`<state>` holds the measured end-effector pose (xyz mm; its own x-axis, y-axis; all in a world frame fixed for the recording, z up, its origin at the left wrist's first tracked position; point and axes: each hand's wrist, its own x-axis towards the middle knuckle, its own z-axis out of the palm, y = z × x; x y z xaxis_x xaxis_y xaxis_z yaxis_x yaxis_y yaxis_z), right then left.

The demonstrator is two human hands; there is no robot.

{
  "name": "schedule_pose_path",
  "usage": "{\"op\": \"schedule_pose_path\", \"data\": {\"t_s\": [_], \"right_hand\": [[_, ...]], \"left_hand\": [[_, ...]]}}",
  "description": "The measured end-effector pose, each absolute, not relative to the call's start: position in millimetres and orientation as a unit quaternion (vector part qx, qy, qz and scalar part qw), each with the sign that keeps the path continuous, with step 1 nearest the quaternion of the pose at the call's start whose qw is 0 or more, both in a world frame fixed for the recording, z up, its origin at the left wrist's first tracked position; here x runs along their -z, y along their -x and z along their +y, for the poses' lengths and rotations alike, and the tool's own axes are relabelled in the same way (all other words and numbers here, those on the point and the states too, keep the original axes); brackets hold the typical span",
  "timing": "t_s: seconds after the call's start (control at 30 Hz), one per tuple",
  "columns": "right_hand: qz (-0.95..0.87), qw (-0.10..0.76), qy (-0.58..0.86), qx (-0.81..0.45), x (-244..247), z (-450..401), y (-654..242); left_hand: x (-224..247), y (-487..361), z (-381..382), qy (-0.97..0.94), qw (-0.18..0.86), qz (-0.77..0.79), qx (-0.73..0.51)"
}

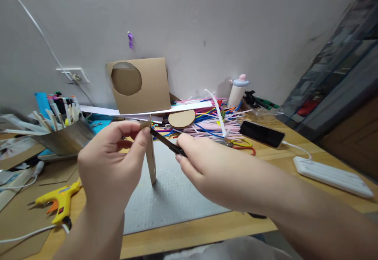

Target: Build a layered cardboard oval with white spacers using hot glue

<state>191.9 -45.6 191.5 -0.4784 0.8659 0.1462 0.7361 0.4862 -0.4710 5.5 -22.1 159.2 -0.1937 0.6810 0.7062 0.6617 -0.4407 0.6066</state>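
Note:
Between the thumb and index finger of my left hand (113,157) is the top of a narrow cardboard piece (151,161), seen almost edge-on and upright above the grey cutting mat (177,197). My right hand (197,161) is closed around a dark, slim utility knife (167,141). The knife points left, its tip at the cardboard's edge beside my left thumb. Whether the blade has entered the cardboard, I cannot tell. Behind my hands, a cardboard sheet with a round hole (153,83) leans near the wall. A rounded cardboard cutout (181,119) lies beyond the knife.
A yellow glue gun (60,201) lies at left, below a metal container (67,136) of sticks and pens. Coloured pipe cleaners (206,124) are heaped at the back, near a white bottle (236,93). Orange-handled scissors (245,146), a phone (262,133) and a power strip (333,175) are at right.

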Motion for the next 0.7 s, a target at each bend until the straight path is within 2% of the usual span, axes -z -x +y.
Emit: {"op": "schedule_pose_path", "data": {"t_s": [0.13,0.33,0.47,0.7], "right_hand": [[-0.838,0.169,0.487,-0.177,-197,-46,-187],[-0.834,0.140,0.502,-0.181,-205,-42,-181],[-0.835,0.167,0.486,-0.198,-208,-39,-182],[-0.848,0.188,0.452,-0.205,-210,-44,-181]], "left_hand": [[-179,-5,-19,-0.637,0.028,0.546,-0.544],[-219,10,-8,-0.762,-0.122,0.507,-0.383],[-233,15,2,-0.793,-0.175,0.489,-0.318],[-235,21,7,-0.794,-0.142,0.522,-0.279]]}}
